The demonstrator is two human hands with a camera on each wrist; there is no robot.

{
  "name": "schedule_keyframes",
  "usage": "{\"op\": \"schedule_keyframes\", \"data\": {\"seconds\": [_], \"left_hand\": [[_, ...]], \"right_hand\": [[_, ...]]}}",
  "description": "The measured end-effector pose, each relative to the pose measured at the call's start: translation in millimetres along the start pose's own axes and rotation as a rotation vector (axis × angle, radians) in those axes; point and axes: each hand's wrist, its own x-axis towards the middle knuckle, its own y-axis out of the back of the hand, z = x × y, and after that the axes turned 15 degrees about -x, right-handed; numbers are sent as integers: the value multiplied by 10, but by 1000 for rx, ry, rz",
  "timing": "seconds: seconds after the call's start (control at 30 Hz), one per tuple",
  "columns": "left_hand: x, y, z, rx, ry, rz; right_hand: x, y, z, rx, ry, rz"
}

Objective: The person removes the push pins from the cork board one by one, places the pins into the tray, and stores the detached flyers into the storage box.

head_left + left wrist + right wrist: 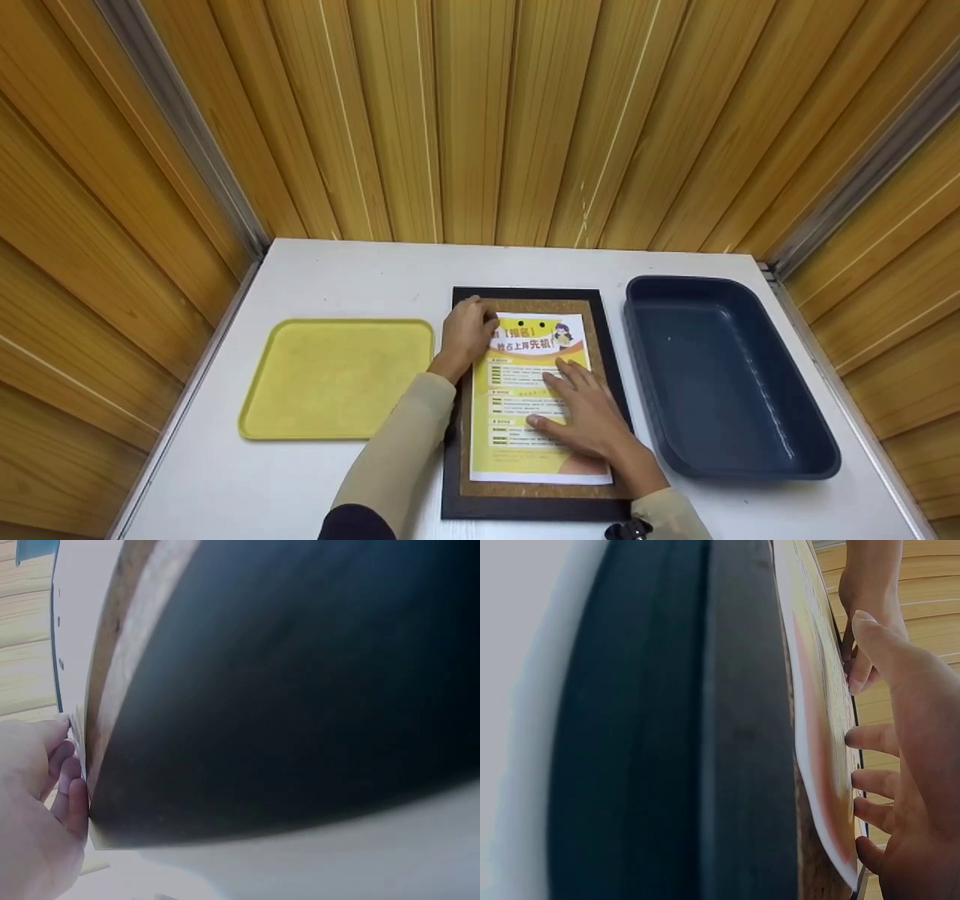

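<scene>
A printed yellow and white poster sheet (517,457) lies on a cork board (555,491) with a black frame (525,510). Two small black dots, like pin heads, show near its top edge. My left hand (466,330) is at the sheet's upper left corner, fingers curled and thumb against them, pinching at the paper's edge; the corner itself is hidden. In the left wrist view the curled fingers (67,787) sit right at the board's edge. Spread over the sheet's right half, my right hand (589,412) rests with fingers extended, its fingertips (866,780) touching the paper.
A flat yellow tray (337,379) lies left of the board, close to my left forearm. To the right stands a deep dark blue bin (735,390), near the frame. Wood-patterned panels (480,120) enclose the white table (375,277) at the back and sides.
</scene>
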Motion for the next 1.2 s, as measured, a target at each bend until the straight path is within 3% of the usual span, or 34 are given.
{"op": "schedule_keyframes", "data": {"seconds": [0.57, 0.73, 0.93, 1.2], "left_hand": [[19, 55, -39, -73, -6, 3], [15, 94, -60, -151, -2, 6], [-11, 130, -85, -315, 24, -11], [-94, 409, -111, -363, -43, 35]], "right_hand": [[4, 3, -10, 7, 9, -2], [4, -4, -2, 9, 4, -3], [-13, -15, 17, 0, 2, -1], [-5, -5, 22, 5, 18, 3]]}}
